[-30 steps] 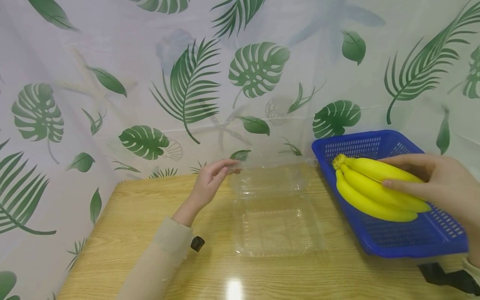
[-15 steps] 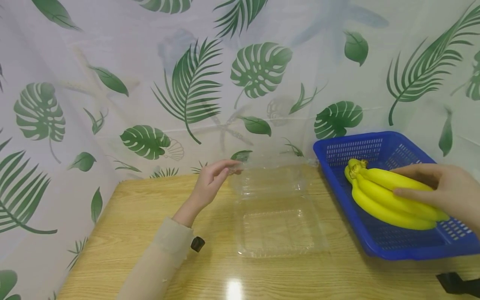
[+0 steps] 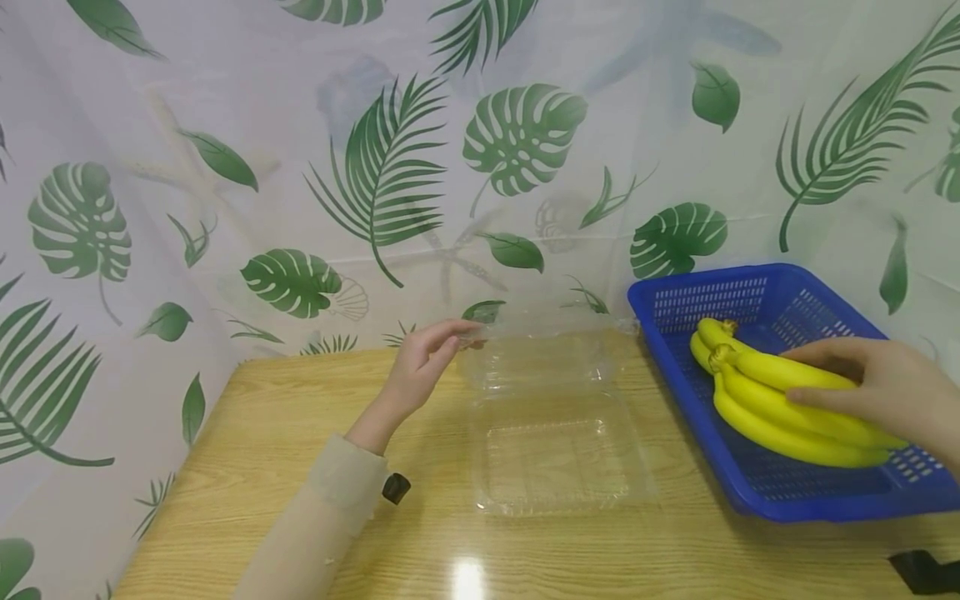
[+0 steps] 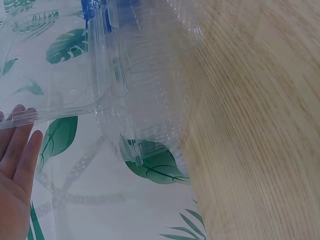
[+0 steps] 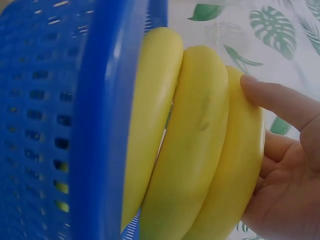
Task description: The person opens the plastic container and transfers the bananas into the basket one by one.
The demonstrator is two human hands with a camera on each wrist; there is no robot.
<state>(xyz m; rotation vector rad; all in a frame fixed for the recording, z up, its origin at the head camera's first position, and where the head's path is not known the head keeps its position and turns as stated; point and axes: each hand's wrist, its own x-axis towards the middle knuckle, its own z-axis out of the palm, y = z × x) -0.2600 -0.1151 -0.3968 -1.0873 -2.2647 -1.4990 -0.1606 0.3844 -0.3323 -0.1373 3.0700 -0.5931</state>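
Observation:
My right hand (image 3: 885, 387) grips a bunch of yellow bananas (image 3: 802, 408) over the blue basket, with the stem end pointing left. The right wrist view has the thumb on the outer banana (image 5: 240, 145) and the fingers behind it. Under the bunch, more bananas (image 3: 701, 350) show a second stem in the basket. A clear plastic clamshell box (image 3: 555, 467) lies unfolded on the table, its lid (image 3: 536, 358) raised at the back. My left hand (image 3: 420, 367) touches the lid's left edge; in the left wrist view its fingers (image 4: 22, 150) look straight. Its thumb is hidden there.
The blue perforated basket (image 3: 690, 446) stands to the right of the clear box. Behind the wood-grain table (image 3: 300, 467) hangs a white leaf-print cloth (image 3: 420, 50). A black strap piece (image 3: 922, 571) shows at the lower right.
My right hand has carried the bunch of bananas a little right and down over the basket, and the other stem has come into sight. My left hand stays at the lid.

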